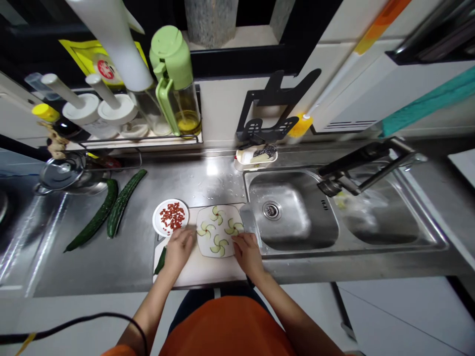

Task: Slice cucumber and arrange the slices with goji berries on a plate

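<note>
A white plate (225,253) lies on a pale cutting board (208,271). Several pinwheels of thin cucumber slices (217,214) are laid out on it, with small red bits at some centres. My right hand (249,253) is at the plate's right edge, its fingers pinched beside the right-hand pinwheel; any small piece between them is hidden. Between the plate and a round white dish (156,217) of red dried berries (172,215) is my left hand (179,249). Its fingers are curled together, and I cannot see what they hold. A cucumber piece (161,261) lies beside my left wrist.
Two whole cucumbers (122,202) lie on the steel counter (148,267) at left. A double sink (297,212) with a black faucet (356,168) is at right. Behind stand an oil jug (172,84), seasoning jars (118,110) and a lidded pot (63,170).
</note>
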`<state>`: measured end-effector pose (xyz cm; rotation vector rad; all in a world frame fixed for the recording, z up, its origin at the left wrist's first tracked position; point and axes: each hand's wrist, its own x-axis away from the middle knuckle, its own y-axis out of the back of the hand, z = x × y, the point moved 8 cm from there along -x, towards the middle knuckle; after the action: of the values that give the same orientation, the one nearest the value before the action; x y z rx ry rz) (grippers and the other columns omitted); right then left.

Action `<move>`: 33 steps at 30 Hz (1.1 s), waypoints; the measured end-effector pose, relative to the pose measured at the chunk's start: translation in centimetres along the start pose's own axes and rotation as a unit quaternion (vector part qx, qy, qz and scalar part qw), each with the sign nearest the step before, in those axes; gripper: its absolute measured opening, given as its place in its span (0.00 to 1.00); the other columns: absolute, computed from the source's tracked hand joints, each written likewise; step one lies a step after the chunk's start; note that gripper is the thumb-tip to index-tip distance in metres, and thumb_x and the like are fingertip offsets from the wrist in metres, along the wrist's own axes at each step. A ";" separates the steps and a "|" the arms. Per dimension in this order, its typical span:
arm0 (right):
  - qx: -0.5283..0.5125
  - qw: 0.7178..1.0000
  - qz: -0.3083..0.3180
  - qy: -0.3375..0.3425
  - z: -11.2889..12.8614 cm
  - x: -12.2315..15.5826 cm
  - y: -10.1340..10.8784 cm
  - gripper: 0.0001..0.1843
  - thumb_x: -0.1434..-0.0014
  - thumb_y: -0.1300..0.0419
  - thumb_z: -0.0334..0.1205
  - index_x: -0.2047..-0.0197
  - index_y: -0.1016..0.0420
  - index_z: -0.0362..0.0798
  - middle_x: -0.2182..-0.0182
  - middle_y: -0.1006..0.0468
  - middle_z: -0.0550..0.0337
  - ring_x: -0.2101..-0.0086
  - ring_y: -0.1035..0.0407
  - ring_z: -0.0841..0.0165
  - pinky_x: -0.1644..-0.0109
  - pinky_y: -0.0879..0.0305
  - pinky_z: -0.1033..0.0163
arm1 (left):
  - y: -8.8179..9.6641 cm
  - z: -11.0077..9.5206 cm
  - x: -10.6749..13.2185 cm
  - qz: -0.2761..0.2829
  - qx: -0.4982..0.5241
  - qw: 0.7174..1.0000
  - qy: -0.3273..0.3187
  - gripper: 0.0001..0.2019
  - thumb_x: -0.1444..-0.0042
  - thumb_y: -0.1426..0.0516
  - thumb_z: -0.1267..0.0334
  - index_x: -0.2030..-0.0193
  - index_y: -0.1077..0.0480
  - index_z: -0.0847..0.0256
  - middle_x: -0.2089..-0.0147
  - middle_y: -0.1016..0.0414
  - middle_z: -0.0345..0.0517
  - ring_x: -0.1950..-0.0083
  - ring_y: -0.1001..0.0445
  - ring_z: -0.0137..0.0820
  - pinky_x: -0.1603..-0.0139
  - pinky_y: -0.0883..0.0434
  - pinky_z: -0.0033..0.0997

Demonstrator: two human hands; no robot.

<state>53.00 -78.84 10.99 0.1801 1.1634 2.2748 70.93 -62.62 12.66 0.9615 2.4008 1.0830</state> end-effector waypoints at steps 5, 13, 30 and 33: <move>-0.018 0.999 0.042 0.024 2.6 0.3 -1.8 0.11 0.41 0.48 0.31 0.59 0.25 0.48 0.66 0.29 0.54 0.61 0.40 0.63 0.57 0.39 0.57 | 4.5 5.5 1.0 -0.064 -0.081 0.988 0.114 0.11 0.44 0.48 0.60 0.58 0.27 0.58 0.59 0.26 0.46 0.61 0.28 0.32 0.56 0.31 0.33; -0.010 0.994 0.086 0.073 5.3 0.4 -3.7 0.09 0.41 0.47 0.31 0.63 0.26 0.48 0.67 0.29 0.55 0.62 0.41 0.63 0.58 0.40 0.58 | 4.3 8.1 -0.5 -0.021 -0.145 0.979 0.139 0.11 0.46 0.48 0.61 0.62 0.26 0.59 0.60 0.24 0.48 0.56 0.29 0.35 0.50 0.34 0.34; 0.016 0.991 0.102 0.080 6.0 0.9 -3.9 0.08 0.42 0.46 0.31 0.66 0.26 0.48 0.70 0.30 0.56 0.63 0.40 0.63 0.59 0.41 0.59 | 2.9 9.2 -2.6 0.017 -0.171 0.977 0.129 0.11 0.46 0.50 0.65 0.65 0.25 0.59 0.63 0.24 0.48 0.59 0.28 0.33 0.52 0.35 0.30; 0.016 0.991 0.102 0.081 6.1 0.9 -3.9 0.08 0.42 0.47 0.31 0.66 0.26 0.48 0.70 0.30 0.55 0.63 0.40 0.63 0.59 0.40 0.58 | 3.2 8.9 -2.5 0.017 -0.144 0.980 0.138 0.10 0.46 0.50 0.64 0.70 0.27 0.60 0.65 0.24 0.47 0.62 0.29 0.32 0.56 0.35 0.28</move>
<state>56.15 -72.25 11.58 0.1330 1.3185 2.4891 79.01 -58.11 9.33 0.7983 2.3479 1.6174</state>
